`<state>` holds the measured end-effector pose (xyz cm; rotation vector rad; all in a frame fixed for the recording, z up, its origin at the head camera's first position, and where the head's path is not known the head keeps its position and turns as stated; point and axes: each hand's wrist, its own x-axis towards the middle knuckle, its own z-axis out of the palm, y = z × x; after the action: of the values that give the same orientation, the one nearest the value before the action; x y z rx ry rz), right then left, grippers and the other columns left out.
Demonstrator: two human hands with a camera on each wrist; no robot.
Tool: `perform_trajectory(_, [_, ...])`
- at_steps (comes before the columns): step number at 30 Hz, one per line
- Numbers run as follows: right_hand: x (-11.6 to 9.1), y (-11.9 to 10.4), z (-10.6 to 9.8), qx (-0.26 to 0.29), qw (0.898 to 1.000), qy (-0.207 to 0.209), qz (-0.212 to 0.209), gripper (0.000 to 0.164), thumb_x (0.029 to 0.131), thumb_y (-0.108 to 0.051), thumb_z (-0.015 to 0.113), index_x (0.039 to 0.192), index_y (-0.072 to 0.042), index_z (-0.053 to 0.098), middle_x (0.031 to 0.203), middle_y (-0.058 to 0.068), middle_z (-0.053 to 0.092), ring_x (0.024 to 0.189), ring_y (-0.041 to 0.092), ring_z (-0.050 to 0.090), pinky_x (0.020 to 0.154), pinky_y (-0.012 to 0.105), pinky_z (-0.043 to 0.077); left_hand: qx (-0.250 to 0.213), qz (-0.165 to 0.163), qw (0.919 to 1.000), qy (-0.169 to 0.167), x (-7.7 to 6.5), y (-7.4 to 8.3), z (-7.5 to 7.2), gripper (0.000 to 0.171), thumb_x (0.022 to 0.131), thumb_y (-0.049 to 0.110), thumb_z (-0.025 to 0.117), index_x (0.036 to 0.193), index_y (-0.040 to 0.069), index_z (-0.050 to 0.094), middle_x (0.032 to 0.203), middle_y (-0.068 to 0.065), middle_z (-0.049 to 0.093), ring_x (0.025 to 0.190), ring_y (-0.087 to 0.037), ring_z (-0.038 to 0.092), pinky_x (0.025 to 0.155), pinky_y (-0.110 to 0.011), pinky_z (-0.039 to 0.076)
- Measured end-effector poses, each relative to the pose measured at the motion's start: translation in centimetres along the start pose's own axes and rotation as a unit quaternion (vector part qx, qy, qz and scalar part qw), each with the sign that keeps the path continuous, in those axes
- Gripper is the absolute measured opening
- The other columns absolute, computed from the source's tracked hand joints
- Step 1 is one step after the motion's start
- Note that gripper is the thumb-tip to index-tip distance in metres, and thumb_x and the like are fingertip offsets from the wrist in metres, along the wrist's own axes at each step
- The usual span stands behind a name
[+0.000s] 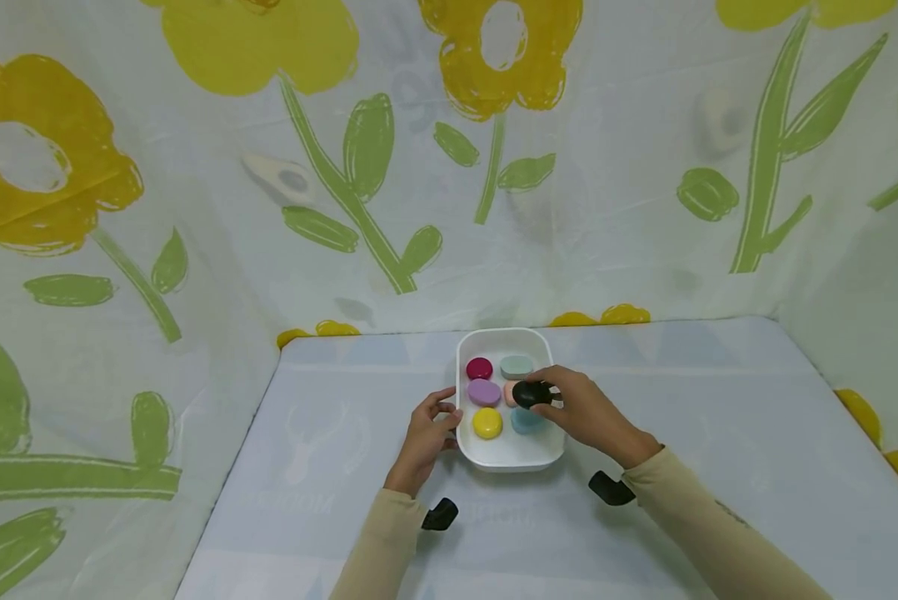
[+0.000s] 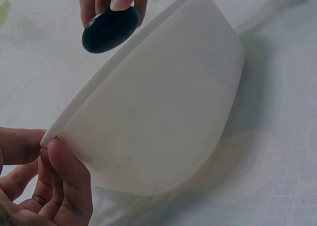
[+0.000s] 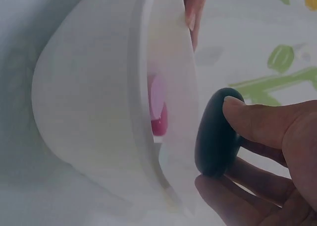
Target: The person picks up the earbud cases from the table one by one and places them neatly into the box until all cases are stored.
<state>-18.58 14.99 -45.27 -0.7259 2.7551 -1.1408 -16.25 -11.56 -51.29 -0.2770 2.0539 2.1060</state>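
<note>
A white tub (image 1: pixel 506 456) with rounded corners stands on the table. My left hand (image 1: pixel 426 433) pinches its left rim between thumb and fingers, as the left wrist view shows up close. Over the tub's right side, my right hand (image 1: pixel 586 410) holds a smooth dark green oval piece (image 3: pixel 217 137) between thumb and fingertips. Inside lie several smooth rounded pieces: a dark red one (image 1: pixel 479 368), a purple one (image 1: pixel 484 392), a yellow one (image 1: pixel 487 423), a pale green one (image 1: pixel 516 367) and a blue one (image 1: pixel 526 421). A peach one (image 1: pixel 508 393) is partly hidden behind the dark piece.
The pale table (image 1: pixel 329 500) extends around the tub on both sides. A white cloth (image 1: pixel 614 208) with yellow flowers and green leaves hangs behind it and at the sides. Black wrist mounts (image 1: pixel 440 514) stick out below both forearms.
</note>
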Motion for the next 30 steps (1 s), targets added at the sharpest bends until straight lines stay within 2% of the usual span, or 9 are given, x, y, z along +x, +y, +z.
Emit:
perform_trajectory(5, [0.1,-0.4,0.7,-0.010,0.999,-0.032,-0.026,0.048,0.089,0.000,0.083,0.134,-0.002,0.068,0.130,0.012,0.070,0.118,0.034,0.067,0.098,0.051,0.059,0.000,0.003,1.0000,-0.001,0.1,0.0,0.0,0.047,0.106,0.006,0.063,0.152,0.002,0.053,0.113,-0.012,0.058,0.071,-0.017,0.059,0.059,-0.024,0.057])
perform_trajectory(12, [0.2,-0.8,1.5,-0.031,0.993,-0.088,-0.065,0.035,0.087,-0.001,0.086,0.119,-0.006,0.072,0.119,0.005,0.072,0.112,0.026,0.066,0.102,0.048,0.057,-0.004,0.008,0.9999,-0.004,0.1,-0.2,0.0,0.047,0.106,0.004,0.062,0.151,0.001,0.053,0.112,-0.012,0.058,0.072,-0.018,0.060,0.058,-0.024,0.056])
perform_trajectory(19, [0.4,-1.0,2.3,-0.034,0.989,-0.142,-0.028,0.034,0.087,-0.007,0.087,0.119,-0.009,0.074,0.115,0.000,0.072,0.110,0.022,0.064,0.102,0.046,0.057,-0.002,0.007,1.0000,-0.002,0.2,-0.3,0.0,0.047,0.105,0.003,0.062,0.151,0.001,0.053,0.112,-0.012,0.057,0.072,-0.018,0.060,0.058,-0.024,0.056])
perform_trajectory(30, [0.1,-1.1,3.2,-0.035,0.986,-0.158,-0.034,0.033,0.087,-0.010,0.087,0.118,-0.008,0.074,0.112,-0.001,0.071,0.107,0.021,0.063,0.102,0.047,0.057,-0.005,0.005,1.0000,0.001,0.2,-0.4,0.0,0.046,0.105,0.004,0.063,0.150,0.002,0.054,0.111,-0.011,0.058,0.072,-0.017,0.059,0.057,-0.023,0.055])
